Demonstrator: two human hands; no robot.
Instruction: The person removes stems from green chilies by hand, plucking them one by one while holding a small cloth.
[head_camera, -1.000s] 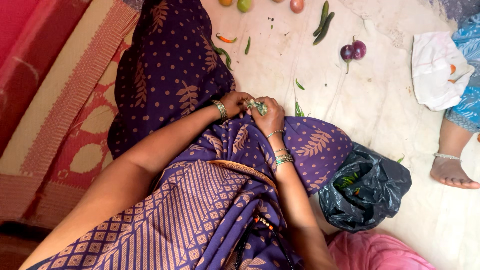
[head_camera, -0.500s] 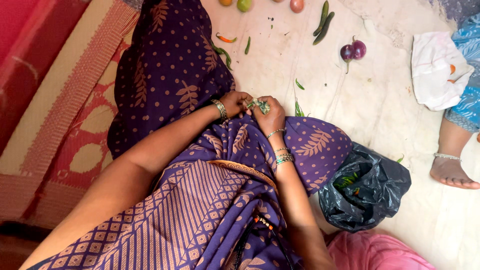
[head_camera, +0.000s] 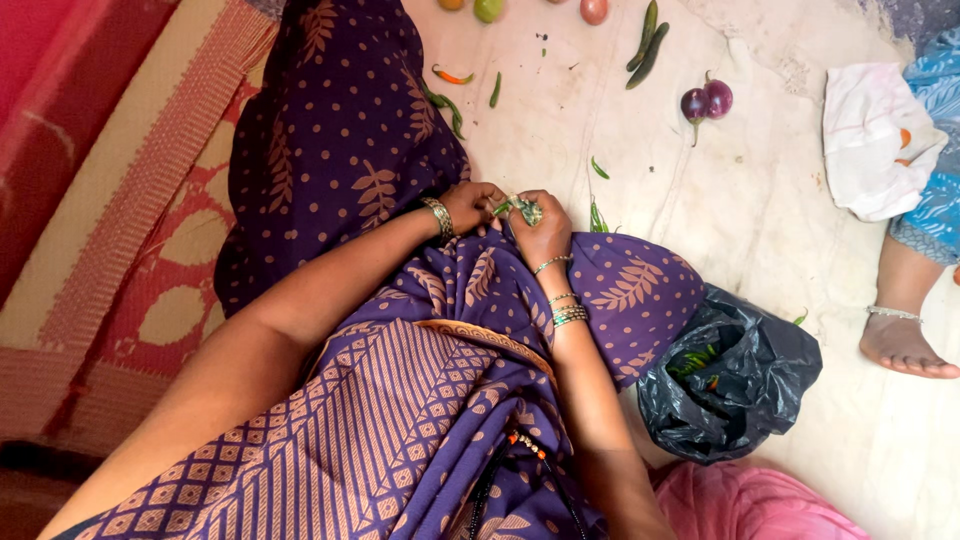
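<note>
Two purple brinjals (head_camera: 706, 101) at one o'clock, two green cucumbers (head_camera: 646, 45) at twelve, black plastic bag (head_camera: 740, 385) of chillies at four, white cloth (head_camera: 875, 140) at two, another person's bare foot (head_camera: 905, 345) at three, red woven mat (head_camera: 130, 250) at nine

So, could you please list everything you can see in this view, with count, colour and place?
small green bundle: one, green, held between both hands above the lap
round purple eggplants: two, purple, on the pale floor, upper right
long green vegetables: two, dark green, top centre
loose green chillies: several, green, scattered on the floor
orange-red chilli: one, near the purple cloth
round fruits: a few, orange, green and pinkish, cut by the top edge
black plastic bag: one, holding green chillies, lower right
white cloth: one, right edge
another person's foot: one, with anklet, right
woven red and tan mat: one, left
left hand: on the bundle
right hand: on the bundle
</note>
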